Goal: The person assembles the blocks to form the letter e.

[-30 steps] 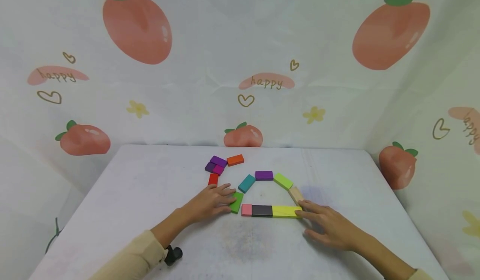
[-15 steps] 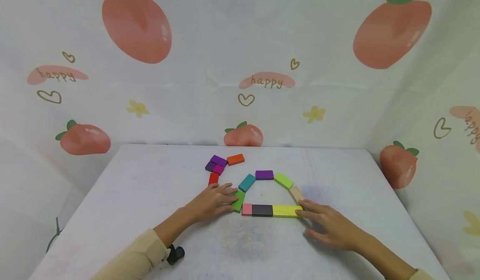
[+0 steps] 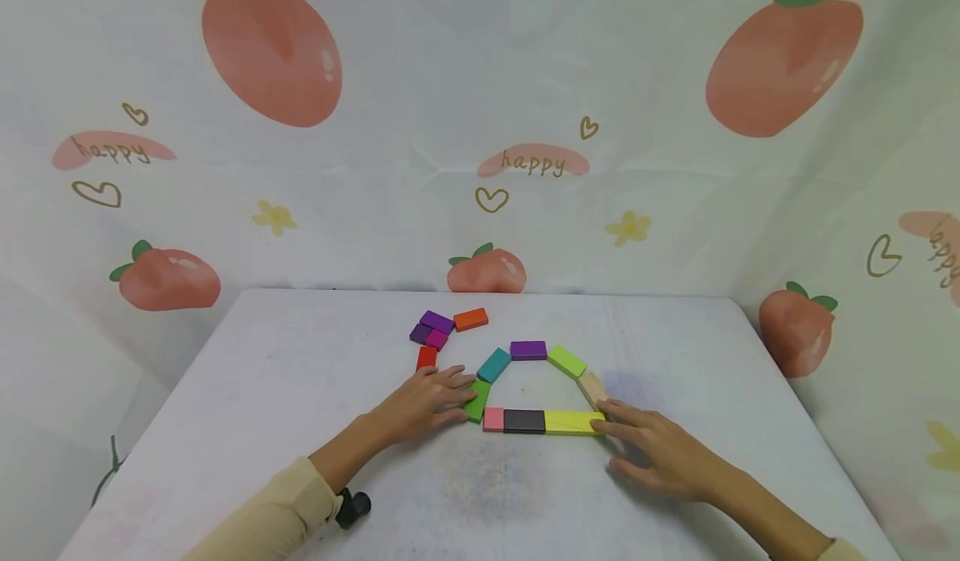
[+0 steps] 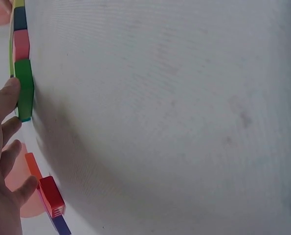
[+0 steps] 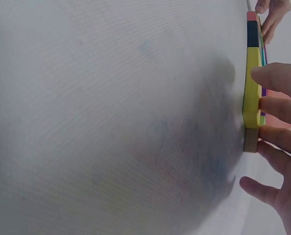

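My left hand (image 3: 423,401) rests its fingertips on the left side of a green block (image 3: 477,400); the thumb lies against it in the left wrist view. With fingers spread, my right hand (image 3: 660,453) touches the right end of a yellow block (image 3: 572,423) and the lower end of a beige wooden block (image 3: 591,388). Pink (image 3: 492,419) and black (image 3: 524,422) blocks continue the yellow one's row leftward. Above it, the green block, a teal block (image 3: 494,366), a purple block (image 3: 528,351), a lime block (image 3: 566,362) and the beige one form an arch.
Beyond my left fingers lies a red block (image 3: 426,358), partly covered by that hand. Behind it sit a magenta block (image 3: 437,340), a dark purple block (image 3: 421,333) and an orange block (image 3: 471,320). A printed cloth (image 3: 405,211) hangs behind the white table (image 3: 315,336).
The green block has shifted slightly right and away from me with my left hand, its top now meeting the teal block. My right hand stays in place.
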Action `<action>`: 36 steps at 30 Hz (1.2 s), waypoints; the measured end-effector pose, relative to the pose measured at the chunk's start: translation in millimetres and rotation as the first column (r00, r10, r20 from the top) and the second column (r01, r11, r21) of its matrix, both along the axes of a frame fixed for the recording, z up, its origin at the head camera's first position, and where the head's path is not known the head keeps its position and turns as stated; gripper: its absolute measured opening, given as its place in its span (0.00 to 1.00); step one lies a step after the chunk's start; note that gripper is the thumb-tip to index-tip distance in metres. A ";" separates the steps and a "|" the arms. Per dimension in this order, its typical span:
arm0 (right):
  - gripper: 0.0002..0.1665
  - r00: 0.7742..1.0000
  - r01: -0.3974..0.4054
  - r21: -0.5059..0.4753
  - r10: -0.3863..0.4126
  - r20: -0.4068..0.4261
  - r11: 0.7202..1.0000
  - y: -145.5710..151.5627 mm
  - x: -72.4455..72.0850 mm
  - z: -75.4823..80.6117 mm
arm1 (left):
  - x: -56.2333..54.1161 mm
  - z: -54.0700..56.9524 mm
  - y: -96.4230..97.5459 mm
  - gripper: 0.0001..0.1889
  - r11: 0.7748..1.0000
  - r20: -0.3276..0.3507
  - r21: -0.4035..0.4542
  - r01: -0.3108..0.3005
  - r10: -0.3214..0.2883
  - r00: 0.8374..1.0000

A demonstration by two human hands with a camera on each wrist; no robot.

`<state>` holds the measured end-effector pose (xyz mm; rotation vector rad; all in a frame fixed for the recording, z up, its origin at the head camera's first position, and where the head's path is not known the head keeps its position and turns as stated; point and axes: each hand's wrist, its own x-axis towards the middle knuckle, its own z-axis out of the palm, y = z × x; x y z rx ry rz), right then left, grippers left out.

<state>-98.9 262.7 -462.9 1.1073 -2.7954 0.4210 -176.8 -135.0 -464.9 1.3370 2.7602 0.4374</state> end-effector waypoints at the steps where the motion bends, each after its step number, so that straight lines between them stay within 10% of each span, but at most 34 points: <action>1: 0.30 1.000 0.000 -0.001 0.000 -0.001 1.000 -0.1 0.1 0.1 | 0.1 0.3 0.0 0.22 1.000 -0.005 0.002 0.003 -0.003 1.000; 12: 0.30 1.000 -0.009 -0.008 0.009 -0.015 1.000 0.9 -1.5 0.6 | -5.7 6.1 -7.0 0.24 0.998 0.006 0.050 -0.035 0.034 0.999; 23: 0.30 1.000 -0.006 -0.001 0.006 -0.005 1.000 0.9 -3.0 1.7 | -30.8 10.4 -40.2 0.25 0.947 0.071 0.092 -0.308 0.302 0.951; 36: 0.30 1.000 0.005 0.003 -0.005 0.026 1.000 -0.2 -1.6 0.1 | -31.4 0.7 -59.7 0.21 0.953 0.108 0.066 -0.295 0.287 0.952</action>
